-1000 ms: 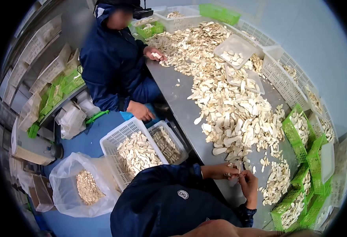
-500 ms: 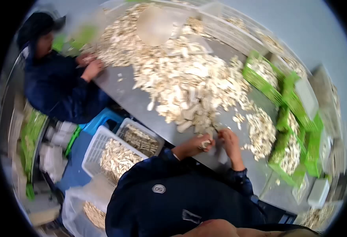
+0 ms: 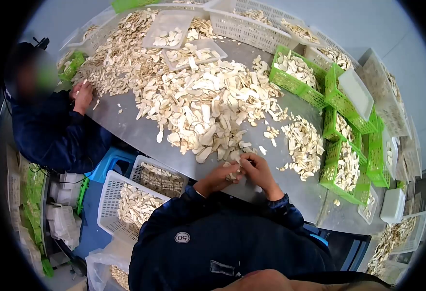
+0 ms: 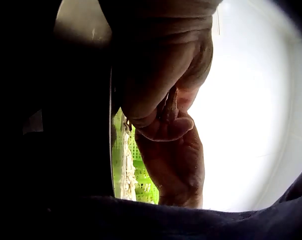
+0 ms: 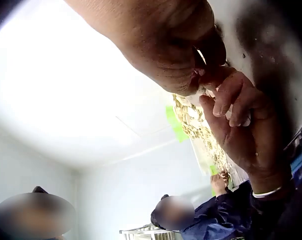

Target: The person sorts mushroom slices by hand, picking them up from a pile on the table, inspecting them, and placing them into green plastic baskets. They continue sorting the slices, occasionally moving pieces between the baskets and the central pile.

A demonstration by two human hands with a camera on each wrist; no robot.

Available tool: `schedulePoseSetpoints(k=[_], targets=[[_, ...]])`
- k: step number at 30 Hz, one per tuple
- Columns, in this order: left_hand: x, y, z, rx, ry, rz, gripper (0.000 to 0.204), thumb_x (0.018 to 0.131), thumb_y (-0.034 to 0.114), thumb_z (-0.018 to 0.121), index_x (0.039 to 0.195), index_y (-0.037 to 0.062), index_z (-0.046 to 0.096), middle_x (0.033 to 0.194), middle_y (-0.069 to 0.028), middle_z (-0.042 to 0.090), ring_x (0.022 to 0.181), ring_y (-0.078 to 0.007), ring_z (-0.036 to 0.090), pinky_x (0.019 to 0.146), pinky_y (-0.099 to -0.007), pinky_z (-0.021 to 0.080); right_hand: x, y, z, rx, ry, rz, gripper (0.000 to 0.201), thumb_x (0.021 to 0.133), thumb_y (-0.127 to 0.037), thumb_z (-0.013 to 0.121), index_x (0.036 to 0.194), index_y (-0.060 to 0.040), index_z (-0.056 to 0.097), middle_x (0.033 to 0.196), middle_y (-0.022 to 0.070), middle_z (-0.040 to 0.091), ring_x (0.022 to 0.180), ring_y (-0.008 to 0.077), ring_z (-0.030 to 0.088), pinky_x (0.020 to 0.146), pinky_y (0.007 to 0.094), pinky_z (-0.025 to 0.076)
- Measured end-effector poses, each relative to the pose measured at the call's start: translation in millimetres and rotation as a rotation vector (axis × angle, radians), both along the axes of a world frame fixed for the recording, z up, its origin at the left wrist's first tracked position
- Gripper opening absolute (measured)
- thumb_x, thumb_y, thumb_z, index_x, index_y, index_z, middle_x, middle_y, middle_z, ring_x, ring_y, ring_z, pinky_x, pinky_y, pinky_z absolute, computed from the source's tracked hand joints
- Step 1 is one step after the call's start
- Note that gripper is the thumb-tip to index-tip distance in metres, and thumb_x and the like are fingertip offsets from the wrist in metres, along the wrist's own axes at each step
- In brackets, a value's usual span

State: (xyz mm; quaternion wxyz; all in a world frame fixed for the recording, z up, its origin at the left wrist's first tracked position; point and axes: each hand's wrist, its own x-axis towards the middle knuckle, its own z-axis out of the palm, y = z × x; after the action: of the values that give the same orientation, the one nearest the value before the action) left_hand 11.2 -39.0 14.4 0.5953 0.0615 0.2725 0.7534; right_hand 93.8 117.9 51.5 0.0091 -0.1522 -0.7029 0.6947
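Observation:
Both hands meet at the near edge of the metal table (image 3: pixel 147 143), in front of a large heap of pale dried slices (image 3: pixel 208 104). The left hand (image 3: pixel 216 177) curls its fingers round a few slices (image 3: pixel 231 173); in the right wrist view the left hand (image 5: pixel 248 120) shows white pieces (image 5: pixel 245 119) between bent fingers. Close against it, the right hand (image 3: pixel 258 172) has thumb and fingers together at a slice (image 3: pixel 237 160). The left wrist view is dark and shows the left hand (image 4: pixel 163 75) overlapping the right hand (image 4: pixel 173 162).
A smaller slice pile (image 3: pixel 304 148) lies to the right, beside green baskets (image 3: pixel 310 94) holding slices. White crates (image 3: pixel 252 34) line the back. Another person (image 3: pixel 53 126) works at the left. White baskets (image 3: pixel 109 208) stand below the table edge, near a plastic bag (image 3: pixel 96 264).
The head view has swung right, so the table and heap appear further left and more right-side baskets show. The hands stay close together. The other person's hands are now together at the heap.

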Motion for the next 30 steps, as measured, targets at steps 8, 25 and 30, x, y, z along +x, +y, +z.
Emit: schedulePoseSetpoints(k=[8,25,30], targets=[[-2.7,0.4,-7.6,0.056,0.033,-0.066,0.015,0.099,0.020,0.053,0.104,0.0057,0.057,0.098,-0.0063,0.060,0.073,-0.0093,0.054,0.063,-0.0250,0.042,5.1,24.5,6.6,-0.250,0.182,-0.273,0.018,0.098,-0.021,0.054,0.099,-0.0032,0.060,0.084,0.0029,0.063,0.074,0.0077,0.056,0.066,0.0230,0.046],[-4.0,-2.1,-4.2,0.082,0.026,-0.103,0.017,0.098,0.021,0.054,0.105,0.0058,0.057,0.098,-0.0069,0.059,0.075,-0.0104,0.054,0.062,-0.0250,0.043,-47.0,66.0,-8.8,1.061,0.059,-0.023,0.013,0.084,-0.020,0.065,0.090,-0.0091,0.067,0.089,0.0146,0.063,0.079,0.0354,0.063,0.069,0.0431,0.050],[-4.7,-0.7,-4.2,0.094,0.075,-0.151,0.018,0.098,0.022,0.054,0.102,0.0050,0.058,0.096,-0.0066,0.059,0.073,-0.0109,0.054,0.061,-0.0252,0.043,-28.2,76.3,10.1,1.074,-0.033,-0.238,0.017,0.085,-0.020,0.065,0.097,-0.0096,0.068,0.089,0.0152,0.067,0.077,0.0334,0.065,0.066,0.0421,0.051]])
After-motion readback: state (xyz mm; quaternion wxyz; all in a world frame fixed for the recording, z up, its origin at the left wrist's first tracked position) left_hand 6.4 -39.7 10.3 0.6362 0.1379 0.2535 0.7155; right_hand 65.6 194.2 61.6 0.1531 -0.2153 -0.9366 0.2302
